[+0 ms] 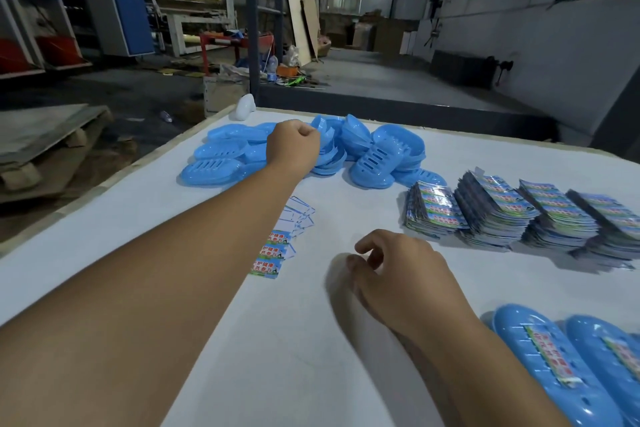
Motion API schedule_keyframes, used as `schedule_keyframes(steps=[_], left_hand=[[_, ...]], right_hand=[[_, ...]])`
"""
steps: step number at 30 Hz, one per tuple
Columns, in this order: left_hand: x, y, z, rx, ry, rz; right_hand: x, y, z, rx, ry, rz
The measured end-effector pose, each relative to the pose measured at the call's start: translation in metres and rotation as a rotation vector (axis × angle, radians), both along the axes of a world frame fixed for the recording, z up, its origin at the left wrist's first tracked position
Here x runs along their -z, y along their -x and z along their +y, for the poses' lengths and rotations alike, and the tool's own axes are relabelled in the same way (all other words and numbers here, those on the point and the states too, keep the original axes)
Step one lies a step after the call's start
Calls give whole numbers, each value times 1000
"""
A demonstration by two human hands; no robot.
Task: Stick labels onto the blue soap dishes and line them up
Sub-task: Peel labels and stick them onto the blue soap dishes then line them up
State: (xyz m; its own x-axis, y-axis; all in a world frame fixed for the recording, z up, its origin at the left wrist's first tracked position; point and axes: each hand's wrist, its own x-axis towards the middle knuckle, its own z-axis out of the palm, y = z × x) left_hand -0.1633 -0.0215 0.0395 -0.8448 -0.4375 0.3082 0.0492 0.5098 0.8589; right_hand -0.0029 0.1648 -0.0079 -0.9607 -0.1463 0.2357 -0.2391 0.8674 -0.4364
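A heap of unlabelled blue soap dishes [377, 156] lies at the far side of the white table [311, 340]. My left hand [294, 146] reaches into the heap, fingers closed on the rim of one blue dish [327, 137]. My right hand [394, 270] hovers just above the table in the middle, fingers loosely curled and apart, holding nothing. A partly used label sheet [272, 253] lies beside my left forearm. Two labelled blue dishes [540, 357] lie side by side at the near right.
Several stacks of printed label sheets [519, 215] stand in a row at the right. A white dish [245, 107] sits at the table's far left corner. Beyond the table edge lies a workshop floor with a pallet [52, 149] and boxes.
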Motion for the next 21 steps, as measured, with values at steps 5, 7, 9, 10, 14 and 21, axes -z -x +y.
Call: schedule_keyframes(steps=[5,7,9,10,14,21], left_hand=[[1,-25,-2,6,-85,104],[-2,-41,-1,-2,-176,129],[-5,-61,2,5,-330,107],[-5,-72,4,24,-446,82],[-5,-122,18,162,-948,-47],[9,-171,20,323,-994,-266]], right_hand=[[-1,0,0,13,23,-7],[-3,0,1,20,49,10],[-4,1,1,17,86,35],[-4,2,1,17,113,51],[-3,5,1,13,245,163],[-3,0,1,-221,339,126]])
